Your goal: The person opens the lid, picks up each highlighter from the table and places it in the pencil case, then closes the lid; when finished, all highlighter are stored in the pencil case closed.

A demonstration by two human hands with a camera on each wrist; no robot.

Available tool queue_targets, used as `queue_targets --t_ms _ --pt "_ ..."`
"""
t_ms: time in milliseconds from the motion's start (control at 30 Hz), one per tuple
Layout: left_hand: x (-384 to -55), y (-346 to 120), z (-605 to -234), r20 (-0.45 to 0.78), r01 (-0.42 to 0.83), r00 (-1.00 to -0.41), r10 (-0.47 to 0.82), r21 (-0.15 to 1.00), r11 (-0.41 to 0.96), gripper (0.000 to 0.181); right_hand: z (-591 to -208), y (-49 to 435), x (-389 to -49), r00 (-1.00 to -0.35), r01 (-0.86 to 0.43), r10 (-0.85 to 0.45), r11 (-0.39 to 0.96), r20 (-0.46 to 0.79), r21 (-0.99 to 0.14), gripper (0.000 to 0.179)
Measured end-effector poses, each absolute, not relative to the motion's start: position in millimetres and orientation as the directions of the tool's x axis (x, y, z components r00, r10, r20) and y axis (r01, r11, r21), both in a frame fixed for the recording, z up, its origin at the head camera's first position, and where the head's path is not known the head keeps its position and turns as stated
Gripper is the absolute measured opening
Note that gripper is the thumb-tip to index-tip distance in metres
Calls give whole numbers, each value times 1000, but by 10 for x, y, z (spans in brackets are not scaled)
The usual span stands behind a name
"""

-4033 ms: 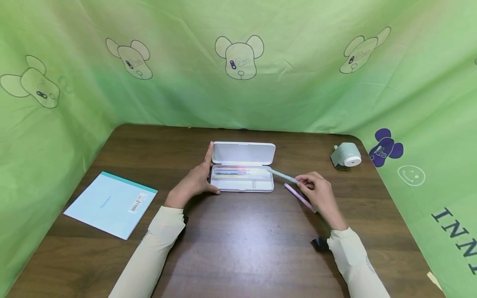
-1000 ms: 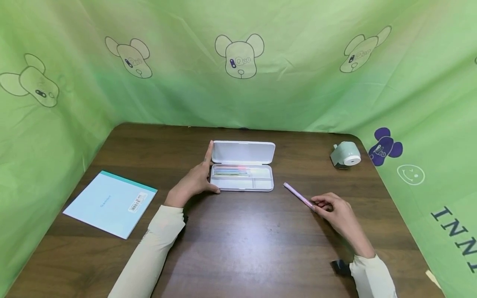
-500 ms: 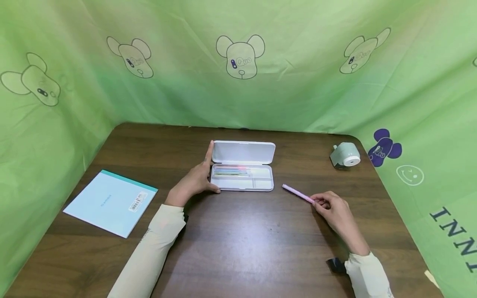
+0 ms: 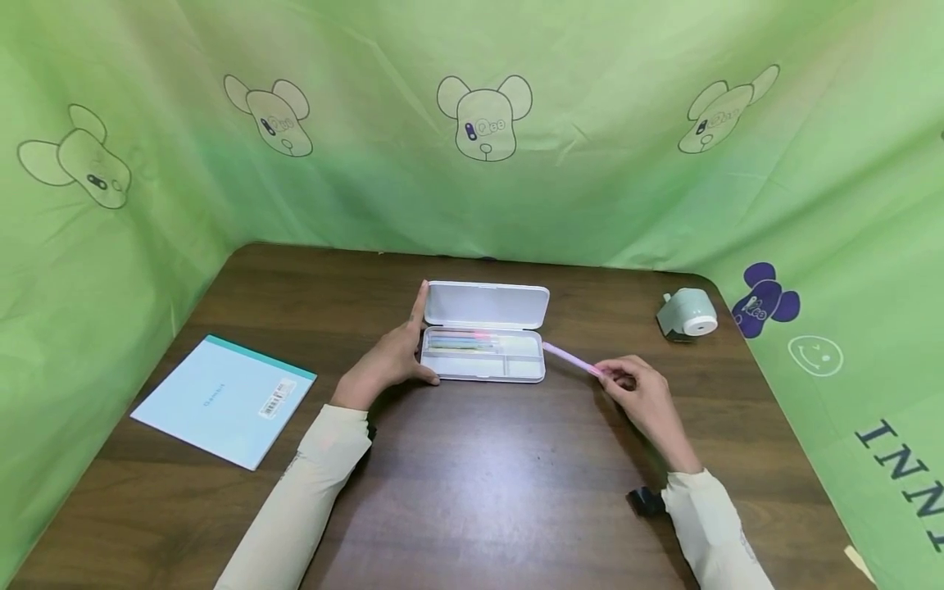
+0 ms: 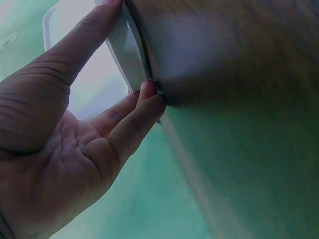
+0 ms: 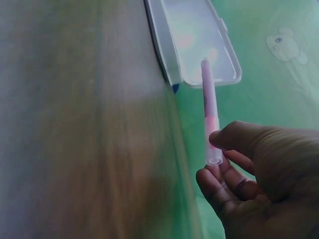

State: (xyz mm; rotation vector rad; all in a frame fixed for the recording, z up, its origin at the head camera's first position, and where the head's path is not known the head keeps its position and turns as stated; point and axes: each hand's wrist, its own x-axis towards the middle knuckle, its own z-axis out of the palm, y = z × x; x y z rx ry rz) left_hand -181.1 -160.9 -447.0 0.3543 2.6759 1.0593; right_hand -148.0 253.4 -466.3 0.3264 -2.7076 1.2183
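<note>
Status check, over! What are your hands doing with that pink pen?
Right hand pinches pink pen. Left hand steadies open pencil case. Path clear.

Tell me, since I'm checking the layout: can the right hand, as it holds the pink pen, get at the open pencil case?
Probably yes. The right hand pinches the pink pen, whose far tip is already at the right end of the pencil case. Its lid stands open, nothing lies between, and the left hand rests only on the left end.

A green bear-print cloth (image 4: pixel 472 164) walls in the dark wooden table (image 4: pixel 472 483).
</note>
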Motion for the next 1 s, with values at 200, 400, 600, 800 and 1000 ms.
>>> queue_targets --t_ms 200,400,600,800,1000 --pt "-1969 -1664 -4752 -105 156 -947 305 678 718 171 -4689 2336 -1643 -959 -283 -160 622 235 -730 14" --pt "-1805 -1596 -4436 -136 142 -941 311 675 724 161 -4665 2082 -1790 -938 -346 -227 601 262 -721 13" --pt "-1794 -1603 -4456 -118 160 -940 319 675 720 161 -4639 1792 -1896 -911 -406 -322 597 257 -692 12" --pt "-1782 -1590 -4413 -137 147 -937 322 680 718 160 -4624 1506 -1983 -874 -467 -408 549 266 -693 13" --pt "-1790 -1600 -4428 -151 138 -936 317 673 727 158 -4624 1253 -2064 -845 -502 -468 525 259 -687 16"
